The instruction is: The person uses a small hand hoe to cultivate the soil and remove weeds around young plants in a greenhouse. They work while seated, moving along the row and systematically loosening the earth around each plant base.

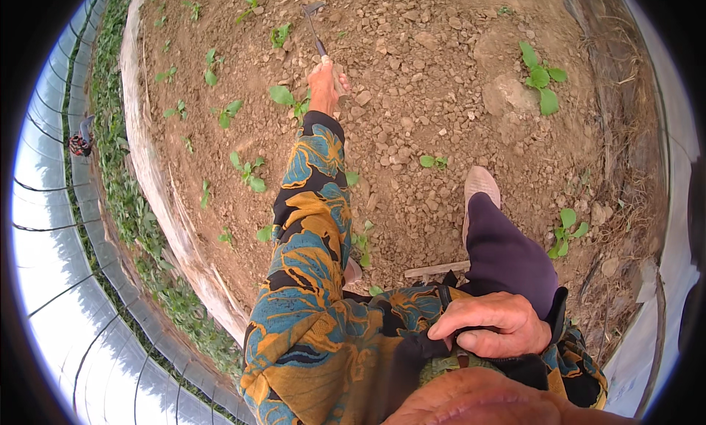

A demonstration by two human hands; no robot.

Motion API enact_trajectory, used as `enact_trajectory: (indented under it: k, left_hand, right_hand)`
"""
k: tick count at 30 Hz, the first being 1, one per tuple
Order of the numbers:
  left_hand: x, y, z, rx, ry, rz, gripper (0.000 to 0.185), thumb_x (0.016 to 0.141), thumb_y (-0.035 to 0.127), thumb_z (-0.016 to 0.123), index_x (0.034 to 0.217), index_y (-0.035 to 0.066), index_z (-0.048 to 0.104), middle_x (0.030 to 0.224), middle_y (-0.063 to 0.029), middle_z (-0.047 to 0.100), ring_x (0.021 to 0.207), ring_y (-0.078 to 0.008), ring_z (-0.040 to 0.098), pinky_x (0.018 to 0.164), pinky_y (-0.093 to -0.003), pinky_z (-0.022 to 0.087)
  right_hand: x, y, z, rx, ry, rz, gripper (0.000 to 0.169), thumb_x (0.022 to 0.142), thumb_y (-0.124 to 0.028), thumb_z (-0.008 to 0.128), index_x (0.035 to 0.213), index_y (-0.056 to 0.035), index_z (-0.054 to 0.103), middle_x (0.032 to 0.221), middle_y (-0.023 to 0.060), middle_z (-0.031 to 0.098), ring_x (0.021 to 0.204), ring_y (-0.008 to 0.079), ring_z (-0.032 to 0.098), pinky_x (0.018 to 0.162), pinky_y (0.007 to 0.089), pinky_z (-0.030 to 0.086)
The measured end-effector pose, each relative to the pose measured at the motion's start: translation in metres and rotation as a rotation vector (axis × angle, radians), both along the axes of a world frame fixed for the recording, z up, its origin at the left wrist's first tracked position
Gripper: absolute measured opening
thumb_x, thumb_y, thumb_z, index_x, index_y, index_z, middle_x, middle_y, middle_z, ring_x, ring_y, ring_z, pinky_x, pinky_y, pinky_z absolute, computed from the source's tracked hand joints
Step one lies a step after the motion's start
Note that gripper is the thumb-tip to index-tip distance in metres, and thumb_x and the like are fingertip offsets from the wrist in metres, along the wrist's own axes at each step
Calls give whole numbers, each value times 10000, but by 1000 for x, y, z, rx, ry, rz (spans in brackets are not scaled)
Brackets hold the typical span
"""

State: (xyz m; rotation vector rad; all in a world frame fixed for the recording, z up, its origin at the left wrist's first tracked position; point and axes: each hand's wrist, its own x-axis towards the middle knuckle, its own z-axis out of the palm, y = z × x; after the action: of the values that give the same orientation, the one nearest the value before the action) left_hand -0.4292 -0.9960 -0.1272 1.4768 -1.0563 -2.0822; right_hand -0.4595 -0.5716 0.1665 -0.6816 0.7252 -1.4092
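My left hand (324,85), stretched out ahead, grips the handle of a small hand hoe (319,38). The hoe's metal blade (314,7) is over crumbly brown soil (397,94); whether it touches the ground is unclear. Just left of that wrist grows a young leafy seedling (283,95), with another seedling (280,35) beside the hoe shaft. My right hand (499,324) lies bent against the front of my patterned jacket (309,237), its fingers curled by dark cloth. Whether they hold the cloth cannot be made out.
Several seedlings (543,77) dot the soil. My shoe (481,185) stands near a small plant (433,161). A wooden bar (437,269) lies between my legs. Plastic sheeting (160,149) edges the bed beside a green crop row (135,204); another person (81,143) is far left.
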Motion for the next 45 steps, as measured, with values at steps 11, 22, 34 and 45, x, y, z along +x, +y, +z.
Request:
enact_trajectory:
  k: [11,22,34,45]
  left_hand:
    - [58,54,2,37,-117,-40,174,954,254,441,1061,117,450,613,-91,489,441,-183,462,379,-343,386]
    - [118,123,-1,-150,-190,-19,230,955,252,450,1106,79,463,620,-69,487,457,-162,469,372,-315,387]
    - [105,152,18,-189,-135,52,205,947,267,460,1019,76,477,591,-40,475,419,-122,453,340,-265,373]
    - [86,100,-6,-78,-142,182,188,947,279,450,924,93,436,582,-64,454,431,-165,434,356,-315,362]
  right_hand:
    - [2,2,-3,-56,-33,-13,286,908,-16,493,1187,36,530,879,93,575,771,165,562,691,287,448]
    - [9,11,0,-97,-27,-14,275,890,22,493,1158,59,540,870,103,577,750,166,562,668,286,444]
    - [10,5,-1,-81,-48,-37,273,892,27,489,1157,66,540,867,111,580,750,169,565,665,292,448]
    - [11,7,0,-89,-49,-30,273,895,20,490,1159,64,541,865,109,578,754,168,565,671,288,447]
